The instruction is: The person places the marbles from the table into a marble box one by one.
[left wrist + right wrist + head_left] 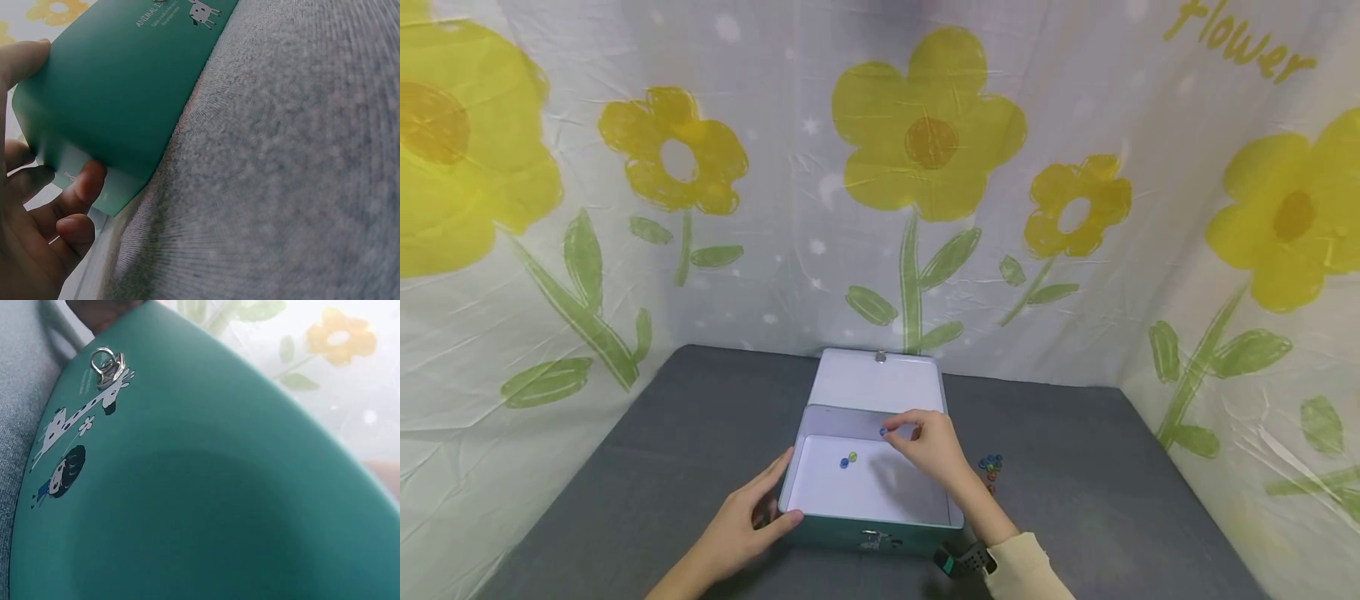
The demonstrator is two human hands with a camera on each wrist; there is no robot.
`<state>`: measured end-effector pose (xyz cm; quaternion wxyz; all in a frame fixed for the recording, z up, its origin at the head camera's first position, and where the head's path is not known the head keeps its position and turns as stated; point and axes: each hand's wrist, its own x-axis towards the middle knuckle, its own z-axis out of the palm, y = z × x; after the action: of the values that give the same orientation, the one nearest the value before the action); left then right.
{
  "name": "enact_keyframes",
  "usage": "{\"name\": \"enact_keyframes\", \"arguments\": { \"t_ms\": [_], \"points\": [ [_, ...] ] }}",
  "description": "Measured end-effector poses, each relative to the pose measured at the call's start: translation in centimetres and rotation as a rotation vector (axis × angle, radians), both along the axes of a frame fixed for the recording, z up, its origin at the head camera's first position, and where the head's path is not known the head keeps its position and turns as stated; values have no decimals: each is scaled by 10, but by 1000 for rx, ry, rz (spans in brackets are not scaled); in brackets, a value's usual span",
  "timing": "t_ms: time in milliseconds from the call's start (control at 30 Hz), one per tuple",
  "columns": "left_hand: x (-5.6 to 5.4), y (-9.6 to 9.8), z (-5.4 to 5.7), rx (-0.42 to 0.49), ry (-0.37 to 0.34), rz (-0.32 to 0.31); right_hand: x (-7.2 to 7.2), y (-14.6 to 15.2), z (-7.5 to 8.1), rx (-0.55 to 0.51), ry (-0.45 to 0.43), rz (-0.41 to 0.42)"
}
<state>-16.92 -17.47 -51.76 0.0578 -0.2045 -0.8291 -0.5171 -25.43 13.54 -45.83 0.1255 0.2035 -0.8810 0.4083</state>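
A green box [831,532] with a white inside stands with its lid [880,382] laid back. My left hand [739,518] holds its near left corner, thumb at the front rim and fingers along the left side. In the left wrist view that hand [44,231] has bent fingers against the green wall [112,94]. Over the box's inside, my right hand [932,446] pinches a small blue marble [883,432] between thumb and fingertips. On the box floor lie a blue marble [844,463] and a yellow-green marble [852,457], side by side.
Several more marbles [991,463], blue, green and orange-brown, lie on the dark grey tabletop [1075,483] right of the box, partly behind my right forearm. A metal clasp [109,367] sits on the box front. A flower-printed curtain [775,250] encloses the table's back and sides.
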Motion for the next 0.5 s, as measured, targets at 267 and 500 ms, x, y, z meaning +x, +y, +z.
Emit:
{"name": "enact_keyframes", "arguments": {
  "t_ms": [267,500],
  "points": [
    [0,0,-1,4,-22,3,-1,-1,-3,60,12,-18],
    [-2,0,-2,3,-19,-3,1,-1,1,31,42,-34]
  ]
}}
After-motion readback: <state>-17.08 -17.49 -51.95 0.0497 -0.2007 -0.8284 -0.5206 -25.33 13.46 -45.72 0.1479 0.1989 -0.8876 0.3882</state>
